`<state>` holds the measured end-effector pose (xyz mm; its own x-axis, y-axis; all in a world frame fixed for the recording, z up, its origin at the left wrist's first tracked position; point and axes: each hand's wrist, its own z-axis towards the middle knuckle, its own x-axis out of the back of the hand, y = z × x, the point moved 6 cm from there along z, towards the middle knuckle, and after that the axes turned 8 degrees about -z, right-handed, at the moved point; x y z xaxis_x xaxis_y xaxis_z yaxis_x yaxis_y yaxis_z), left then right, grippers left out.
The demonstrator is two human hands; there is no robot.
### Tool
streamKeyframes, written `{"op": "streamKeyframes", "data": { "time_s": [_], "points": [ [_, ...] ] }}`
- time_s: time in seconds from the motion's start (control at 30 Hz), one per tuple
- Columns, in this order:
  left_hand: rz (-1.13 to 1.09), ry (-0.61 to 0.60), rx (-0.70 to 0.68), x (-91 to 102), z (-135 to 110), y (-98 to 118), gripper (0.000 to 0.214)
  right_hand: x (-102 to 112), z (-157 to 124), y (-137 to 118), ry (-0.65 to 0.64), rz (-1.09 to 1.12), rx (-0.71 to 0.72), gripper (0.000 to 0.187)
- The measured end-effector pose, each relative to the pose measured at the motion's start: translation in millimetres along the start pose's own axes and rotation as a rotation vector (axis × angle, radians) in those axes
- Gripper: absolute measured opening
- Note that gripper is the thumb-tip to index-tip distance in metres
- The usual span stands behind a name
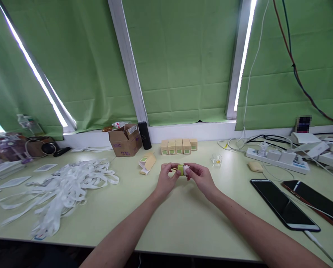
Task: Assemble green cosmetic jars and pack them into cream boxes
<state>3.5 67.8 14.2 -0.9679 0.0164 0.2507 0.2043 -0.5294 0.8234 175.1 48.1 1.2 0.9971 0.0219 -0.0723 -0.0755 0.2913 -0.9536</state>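
Observation:
Over the middle of the table, my left hand [168,178] and my right hand [202,178] pinch a small green-and-white cylindrical item [181,170] between them. The left fingers grip its green end, and the right fingers close on its white end. Its exact kind is too small to make out. Left of my hands lies a tilted, opened small cardboard box [148,163] with a green label. Behind them stands a group of small kraft boxes [179,146], also with green labels. A clear small container [216,160] with something yellow inside sits to the right.
White straps [68,186] lie heaped at left. A brown carton [125,140] and a black cylinder [144,135] stand at the back. On the right are a power strip [278,160], a smartphone [284,203], a dark phone in a brown case [317,199] and loose cables.

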Motion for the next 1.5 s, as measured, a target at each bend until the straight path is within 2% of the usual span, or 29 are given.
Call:
{"op": "streamKeyframes", "data": {
  "time_s": [0.27, 0.43, 0.57, 0.67, 0.83, 0.9, 1.0, 1.13, 1.27, 1.5],
  "points": [
    [0.052, -0.006, 0.010, -3.7, -6, 6, 0.033, -1, 0, 4, -0.004, -0.039, 0.020, 0.054],
    [0.108, -0.021, 0.034, -5.7, -10, 4, 0.025, 1, 0, 4, 0.006, -0.032, 0.010, 0.060],
    [0.177, -0.030, -0.088, -10.1, -12, 12, 0.041, 2, 2, 4, 0.027, 0.010, 0.016, 0.057],
    [0.125, -0.057, -0.158, -14.8, -14, 17, 0.057, -1, 2, 7, 0.031, 0.048, 0.004, 0.055],
    [-0.025, -0.085, -0.185, -20.4, -16, 18, 0.046, -6, -1, 8, 0.009, 0.061, 0.003, 0.051],
    [-0.111, -0.075, -0.141, -20.2, -14, 16, 0.041, -5, -2, 4, -0.003, -0.009, 0.047, 0.047],
    [-0.313, -0.083, 0.025, -19.3, -10, 7, 0.046, 0, -6, -6, 0.018, -0.229, 0.151, 0.039],
    [-0.530, -0.153, 0.203, -21.2, -8, 3, 0.059, 3, -14, -23, 0.082, -0.632, 0.414, 0.035],
    [-0.620, -0.229, 0.207, -25.9, -11, 9, 0.054, -5, -22, -30, 0.066, -0.988, 0.654, 0.032],
    [-0.625, -0.266, 0.195, -28.1, -11, 3, 0.050, -9, -25, -33, 0.067, -1.131, 0.800, 0.030]
  ]
}}
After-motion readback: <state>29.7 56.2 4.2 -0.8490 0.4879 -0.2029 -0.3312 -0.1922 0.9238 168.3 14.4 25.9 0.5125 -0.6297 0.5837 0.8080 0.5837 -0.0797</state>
